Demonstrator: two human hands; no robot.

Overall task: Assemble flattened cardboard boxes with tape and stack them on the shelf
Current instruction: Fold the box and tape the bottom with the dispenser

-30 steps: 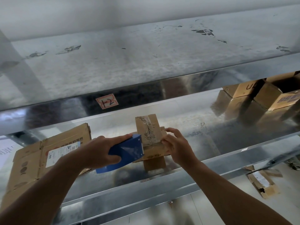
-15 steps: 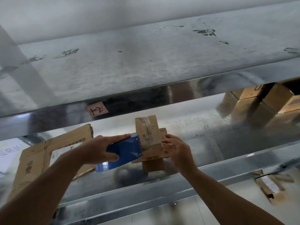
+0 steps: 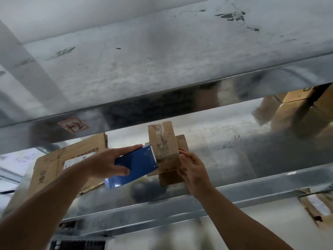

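While left hand (image 3: 106,162) grips blue tape dispenser (image 3: 134,166) against small box (image 3: 164,147), right hand (image 3: 193,167) pinches box's edge.

Left hand (image 3: 106,164) round dispenser (image 3: 137,166), right hand (image 3: 194,168) clasped on box (image 3: 164,141)

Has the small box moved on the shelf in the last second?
No. The small box stays right of the flat cardboard near the shelf front edge; only the camera shifted.
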